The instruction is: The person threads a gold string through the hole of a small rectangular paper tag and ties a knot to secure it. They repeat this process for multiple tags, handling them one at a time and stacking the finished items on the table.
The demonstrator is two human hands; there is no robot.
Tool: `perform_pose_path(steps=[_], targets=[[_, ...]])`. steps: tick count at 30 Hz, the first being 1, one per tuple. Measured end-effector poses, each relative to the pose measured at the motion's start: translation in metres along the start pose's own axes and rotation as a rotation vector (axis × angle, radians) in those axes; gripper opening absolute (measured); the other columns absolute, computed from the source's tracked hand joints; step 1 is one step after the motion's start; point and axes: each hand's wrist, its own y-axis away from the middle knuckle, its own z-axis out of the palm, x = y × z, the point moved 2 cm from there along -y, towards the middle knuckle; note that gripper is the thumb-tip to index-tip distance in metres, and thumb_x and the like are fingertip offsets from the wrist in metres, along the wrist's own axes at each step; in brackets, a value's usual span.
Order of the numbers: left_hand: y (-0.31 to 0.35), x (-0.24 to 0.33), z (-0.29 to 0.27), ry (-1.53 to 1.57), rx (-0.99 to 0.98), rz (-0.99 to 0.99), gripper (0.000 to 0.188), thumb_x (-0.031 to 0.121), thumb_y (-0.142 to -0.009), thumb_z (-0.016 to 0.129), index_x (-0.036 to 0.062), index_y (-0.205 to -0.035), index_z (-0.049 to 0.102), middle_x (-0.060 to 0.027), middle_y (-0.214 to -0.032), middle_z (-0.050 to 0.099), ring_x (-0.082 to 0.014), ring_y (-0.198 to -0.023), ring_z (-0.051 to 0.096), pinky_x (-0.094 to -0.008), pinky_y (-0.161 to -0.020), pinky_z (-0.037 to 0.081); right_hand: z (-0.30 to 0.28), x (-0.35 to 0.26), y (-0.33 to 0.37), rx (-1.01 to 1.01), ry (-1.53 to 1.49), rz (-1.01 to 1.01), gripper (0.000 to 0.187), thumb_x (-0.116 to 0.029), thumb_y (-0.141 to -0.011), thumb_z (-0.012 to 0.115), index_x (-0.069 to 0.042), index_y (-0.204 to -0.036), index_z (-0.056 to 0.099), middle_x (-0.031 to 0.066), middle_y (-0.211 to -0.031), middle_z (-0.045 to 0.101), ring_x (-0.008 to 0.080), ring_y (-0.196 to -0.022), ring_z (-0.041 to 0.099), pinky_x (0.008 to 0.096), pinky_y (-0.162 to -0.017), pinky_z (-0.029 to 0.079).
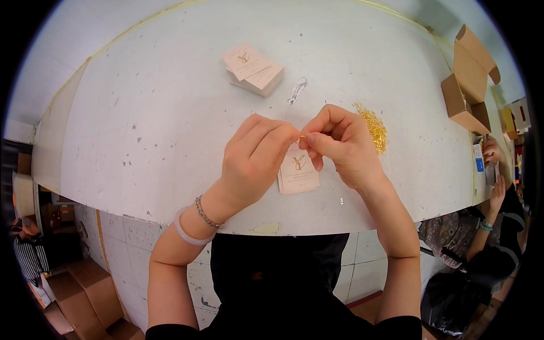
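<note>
My two hands meet over the near middle of the white table, fingertips almost touching. A tiny gold pin [302, 136] shows at the pinched thumb and forefinger of my right hand [339, 144]. My left hand [255, 156] is closed in a pinch against its other end; whatever lies between those fingers is hidden. Just below the fingertips, a few pale pink printed cards [298, 174] with a gold emblem lie on the table, partly covered by my hands. To the right of my right hand sits a heap of small gold pins [373, 129].
Farther back stands a stack of pale pink cards [255, 71], its top ones fanned. Beside it lies a small bundle of clear strands [297, 89]. An open cardboard box [467, 90] is at the far right. Another person's hands [496, 170] work at the right edge.
</note>
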Motion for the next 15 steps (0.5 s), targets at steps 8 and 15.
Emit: perform_pose_path(steps=[8, 15], targets=[[-0.0005, 0.0011, 0.0016, 0.02, -0.002, 0.051, 0.011, -0.006, -0.077, 0.07, 0.0005, -0.084, 0.064, -0.0072, -0.077, 0.065, -0.0225, -0.067, 0.059, -0.0287, -0.055, 0.048, -0.0048, 0.0047, -0.0009, -0.048, 0.013, 0.027, 0.01, 0.005, -0.078, 0.061, -0.002, -0.075, 0.055, 0.0109, -0.076, 0.065, 0.0087, -0.057, 0.053, 0.0224, -0.045, 0.04], [0.0026, -0.004, -0.0001, 0.175, -0.024, -0.093, 0.008, -0.006, -0.081, 0.068, 0.0001, -0.086, 0.066, -0.0069, -0.077, 0.065, -0.018, -0.068, 0.06, -0.026, -0.057, 0.047, -0.0008, 0.0, 0.0034, -0.008, 0.11, -0.017, 0.009, 0.005, -0.081, 0.062, -0.001, -0.078, 0.055, 0.0096, -0.079, 0.065, 0.0081, -0.06, 0.054, 0.0221, -0.049, 0.043]])
